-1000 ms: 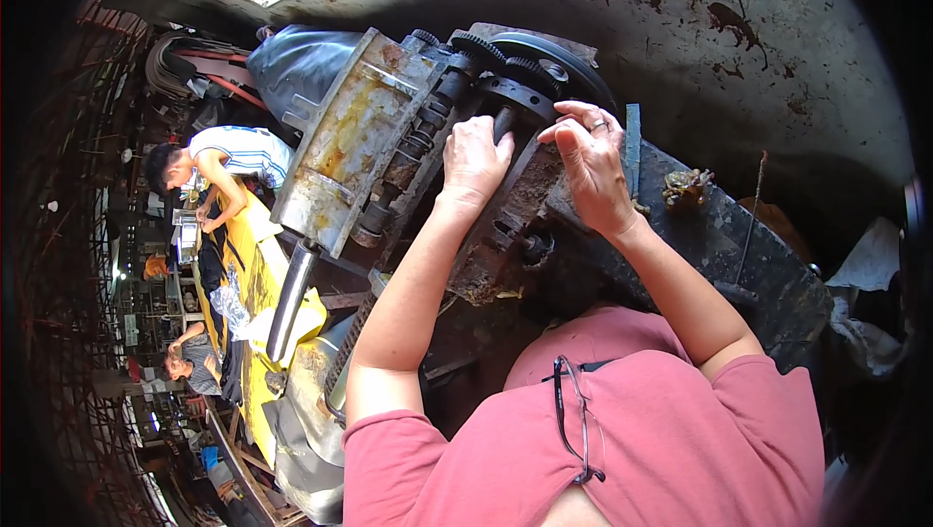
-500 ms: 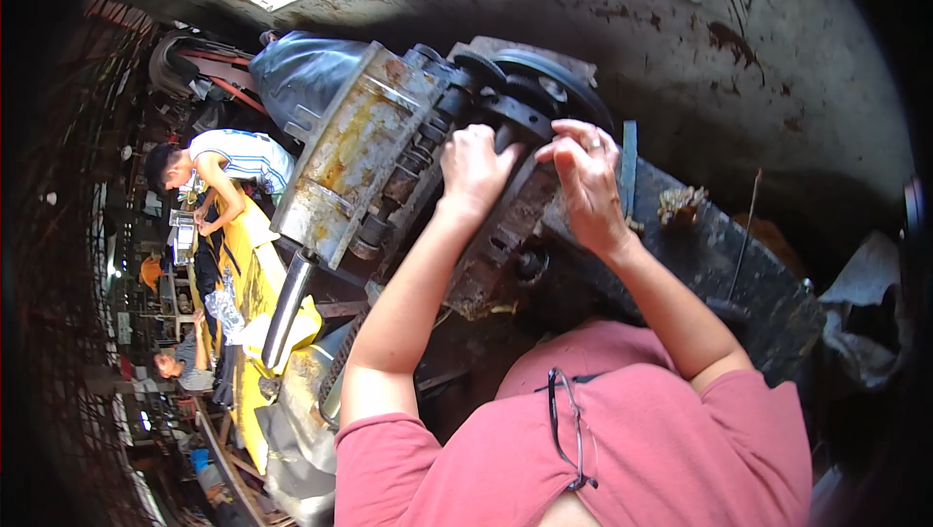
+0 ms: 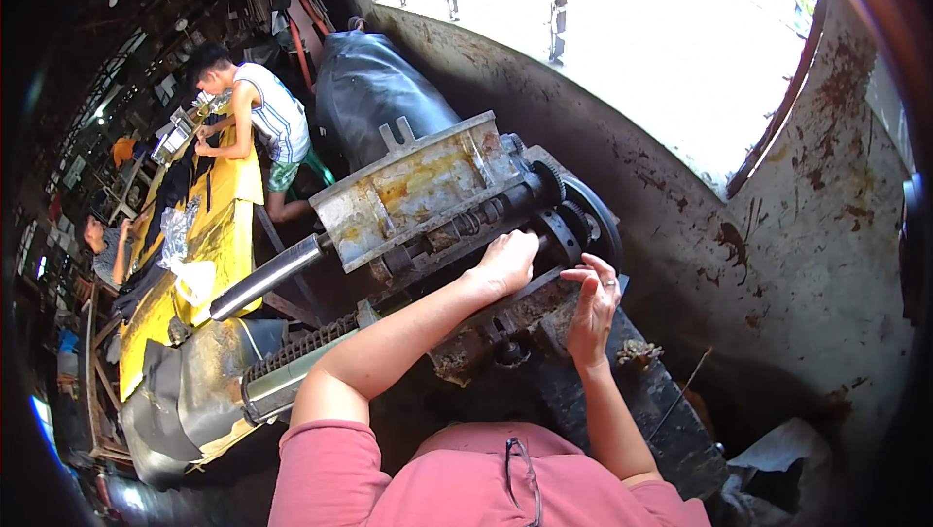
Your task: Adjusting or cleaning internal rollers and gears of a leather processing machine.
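Note:
A heavy metal machine with a rust-stained grey housing (image 3: 413,192) stands before me. My left hand (image 3: 507,263) is closed over the dark shaft, just left of a black collar (image 3: 561,237) with holes in its rim. The hand hides most of that shaft. Close by on the right, my right hand (image 3: 591,313) is open, fingers loosely bent and apart, with a ring on one. Its fingertips are near the collar; whether they touch it I cannot tell. Toothed gears (image 3: 547,182) and a large dark wheel (image 3: 604,221) sit behind the collar.
A shiny metal roller (image 3: 270,276) juts out leftward, with a coil spring (image 3: 299,344) below it. A dark bench top (image 3: 671,430) with a thin upright rod (image 3: 680,393) lies right. Beyond, a person (image 3: 255,109) works at a yellow-covered table (image 3: 228,226); another person is farther left.
My view has turned, so the machine appears tilted differently and more window shows. My left hand stays at the shaft beside the collar, and my right hand remains close to the collar.

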The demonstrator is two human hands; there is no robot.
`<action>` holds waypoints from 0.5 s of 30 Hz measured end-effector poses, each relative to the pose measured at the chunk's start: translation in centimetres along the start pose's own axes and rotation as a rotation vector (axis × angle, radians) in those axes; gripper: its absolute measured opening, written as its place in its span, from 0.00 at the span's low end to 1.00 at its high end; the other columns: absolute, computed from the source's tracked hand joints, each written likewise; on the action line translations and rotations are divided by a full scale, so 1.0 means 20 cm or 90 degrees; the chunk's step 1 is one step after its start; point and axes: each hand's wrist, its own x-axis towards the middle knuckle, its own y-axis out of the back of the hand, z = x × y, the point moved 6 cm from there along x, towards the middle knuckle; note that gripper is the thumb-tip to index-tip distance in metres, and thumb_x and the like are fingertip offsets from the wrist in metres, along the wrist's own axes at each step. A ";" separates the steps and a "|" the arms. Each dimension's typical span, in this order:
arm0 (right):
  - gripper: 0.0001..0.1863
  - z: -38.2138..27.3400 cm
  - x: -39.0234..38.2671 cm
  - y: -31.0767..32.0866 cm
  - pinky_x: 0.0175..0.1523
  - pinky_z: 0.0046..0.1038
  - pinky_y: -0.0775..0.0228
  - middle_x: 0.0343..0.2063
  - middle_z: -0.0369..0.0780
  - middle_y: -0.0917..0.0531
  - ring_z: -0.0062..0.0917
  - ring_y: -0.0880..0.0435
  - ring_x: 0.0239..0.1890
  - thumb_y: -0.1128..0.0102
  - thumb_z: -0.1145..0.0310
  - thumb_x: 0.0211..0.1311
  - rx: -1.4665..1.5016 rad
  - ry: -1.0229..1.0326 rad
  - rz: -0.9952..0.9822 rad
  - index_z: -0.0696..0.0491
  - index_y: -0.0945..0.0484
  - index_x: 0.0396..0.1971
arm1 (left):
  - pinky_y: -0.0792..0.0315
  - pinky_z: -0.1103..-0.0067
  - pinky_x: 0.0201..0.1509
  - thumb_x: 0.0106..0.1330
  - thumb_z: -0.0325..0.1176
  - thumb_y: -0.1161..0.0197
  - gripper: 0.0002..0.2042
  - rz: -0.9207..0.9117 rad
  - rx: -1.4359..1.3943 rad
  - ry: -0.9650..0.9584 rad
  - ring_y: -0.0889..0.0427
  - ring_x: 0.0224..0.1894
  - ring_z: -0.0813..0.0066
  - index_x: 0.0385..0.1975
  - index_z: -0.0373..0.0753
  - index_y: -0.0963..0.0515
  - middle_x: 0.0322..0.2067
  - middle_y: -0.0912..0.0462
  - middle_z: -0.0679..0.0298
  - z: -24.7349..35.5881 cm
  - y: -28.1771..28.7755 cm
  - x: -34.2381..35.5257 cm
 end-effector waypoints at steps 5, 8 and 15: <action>0.40 -0.01 0.01 -0.02 0.68 0.40 0.55 0.51 0.45 0.25 0.39 0.35 0.61 0.74 0.39 0.74 -0.003 -0.015 -0.025 0.57 0.17 0.36 | 0.25 0.60 0.52 0.49 0.34 0.37 0.15 -0.008 -0.097 0.032 0.19 0.45 0.43 0.35 0.32 0.21 0.39 0.18 0.47 -0.03 0.02 0.04; 0.40 0.00 0.01 -0.01 0.68 0.40 0.54 0.52 0.46 0.26 0.40 0.35 0.61 0.75 0.39 0.74 0.002 -0.017 -0.029 0.56 0.16 0.36 | 0.21 0.63 0.46 0.49 0.40 0.31 0.15 0.108 -0.021 0.093 0.15 0.40 0.50 0.29 0.33 0.18 0.33 0.16 0.48 0.03 0.05 0.04; 0.39 -0.01 0.02 -0.02 0.68 0.40 0.55 0.52 0.45 0.25 0.39 0.35 0.60 0.74 0.40 0.75 -0.011 0.006 -0.023 0.55 0.17 0.35 | 0.20 0.65 0.43 0.59 0.35 0.34 0.09 0.122 0.062 0.066 0.14 0.38 0.52 0.30 0.35 0.18 0.32 0.15 0.49 0.05 -0.04 0.04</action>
